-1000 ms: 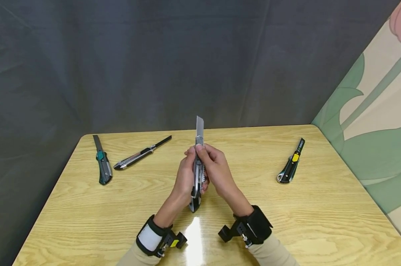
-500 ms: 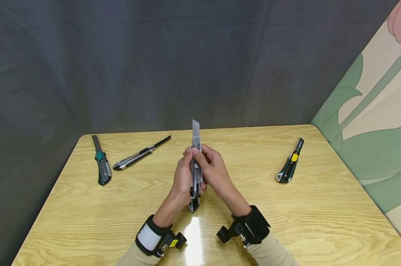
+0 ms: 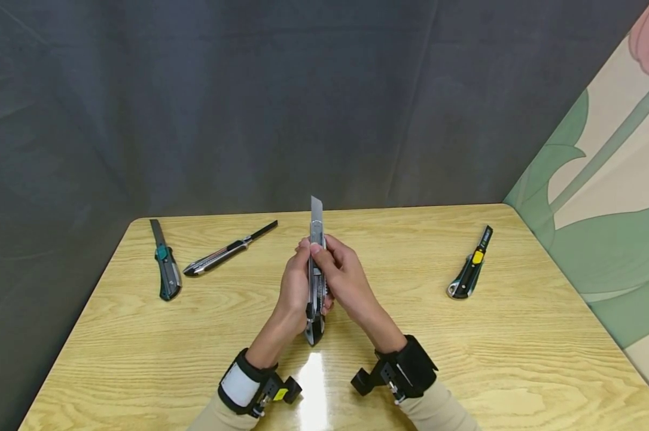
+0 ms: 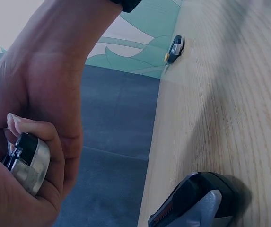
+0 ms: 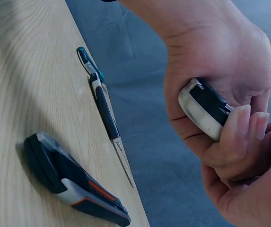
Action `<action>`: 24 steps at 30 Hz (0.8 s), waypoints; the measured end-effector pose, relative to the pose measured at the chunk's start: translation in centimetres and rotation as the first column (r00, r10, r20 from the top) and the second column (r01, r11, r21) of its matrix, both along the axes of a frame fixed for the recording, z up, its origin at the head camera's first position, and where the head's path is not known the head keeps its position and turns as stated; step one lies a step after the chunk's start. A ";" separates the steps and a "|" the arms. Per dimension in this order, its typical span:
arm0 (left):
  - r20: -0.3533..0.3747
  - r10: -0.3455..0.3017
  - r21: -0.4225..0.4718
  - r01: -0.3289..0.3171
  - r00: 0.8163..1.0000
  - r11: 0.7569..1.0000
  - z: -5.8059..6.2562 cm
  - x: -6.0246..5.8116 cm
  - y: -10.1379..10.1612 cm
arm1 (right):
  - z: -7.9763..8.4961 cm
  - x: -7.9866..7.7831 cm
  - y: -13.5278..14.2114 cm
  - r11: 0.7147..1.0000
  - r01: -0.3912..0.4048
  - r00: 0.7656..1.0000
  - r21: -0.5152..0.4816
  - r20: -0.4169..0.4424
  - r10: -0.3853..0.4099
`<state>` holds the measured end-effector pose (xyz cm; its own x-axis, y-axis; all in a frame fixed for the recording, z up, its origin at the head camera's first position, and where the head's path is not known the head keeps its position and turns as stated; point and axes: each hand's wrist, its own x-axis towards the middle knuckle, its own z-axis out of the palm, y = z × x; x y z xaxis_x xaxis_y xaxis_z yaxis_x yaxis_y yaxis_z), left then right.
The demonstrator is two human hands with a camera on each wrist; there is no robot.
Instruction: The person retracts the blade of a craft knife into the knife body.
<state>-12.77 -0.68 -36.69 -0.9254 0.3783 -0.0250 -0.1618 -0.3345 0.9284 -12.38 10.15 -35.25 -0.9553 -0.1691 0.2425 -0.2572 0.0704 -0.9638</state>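
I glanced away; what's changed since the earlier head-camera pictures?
The held knife has shifted slightly left in the head view, its tip a little lower. Left hand and right hand still hold it; teal-slider knife, slim silver knife and yellow-slider knife lie unmoved.

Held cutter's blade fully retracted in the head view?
No, the held cutter has a silver blade jutting from its far end.

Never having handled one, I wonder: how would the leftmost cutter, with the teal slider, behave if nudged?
The cutter would probably slide rather than roll, given its long, flat-looking handle. Its thin, extended blade might snap if forced sideways.
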 end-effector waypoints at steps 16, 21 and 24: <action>0.005 0.026 0.022 -0.027 1.000 0.999 -1.1 -0.4 -0.2 | -0.1 0.2 -0.2 1.000 -0.027 0.999 0.006 -0.019 0.028; -0.007 0.032 0.014 -0.032 0.999 0.999 -1.1 -0.4 -0.1 | -0.9 -0.2 0.0 0.999 -0.033 0.999 0.012 -0.031 0.033; -0.010 0.038 0.012 -0.038 0.999 0.999 -1.1 -0.4 -0.1 | -1.9 -0.7 0.2 0.999 -0.035 0.999 0.010 -0.035 0.036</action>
